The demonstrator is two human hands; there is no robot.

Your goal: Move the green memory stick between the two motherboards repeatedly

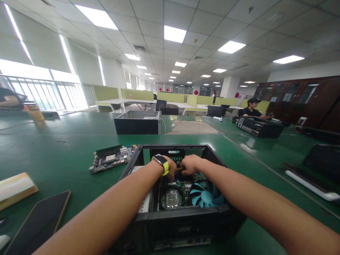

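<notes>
A black computer case (183, 216) lies on its side in front of me, its open face up. Both of my hands reach inside toward its far wall. My left hand (170, 168), with a smartwatch (160, 160) on a yellow-green strap at the wrist, has its fingers curled downward. Close beside it, my right hand (190, 164) is closed with knuckles up. A thin dark strip with a bit of red shows between them; its kind is unclear. Nearer me are a motherboard with a bare CPU socket (172, 199) and a fan with blue blades (206, 195).
A loose motherboard (113, 157) lies left of the case. A phone (39, 221) rests at lower left. Another open case (138, 124) stands behind, and a third computer case (260, 126) is at right near a seated person (252, 110).
</notes>
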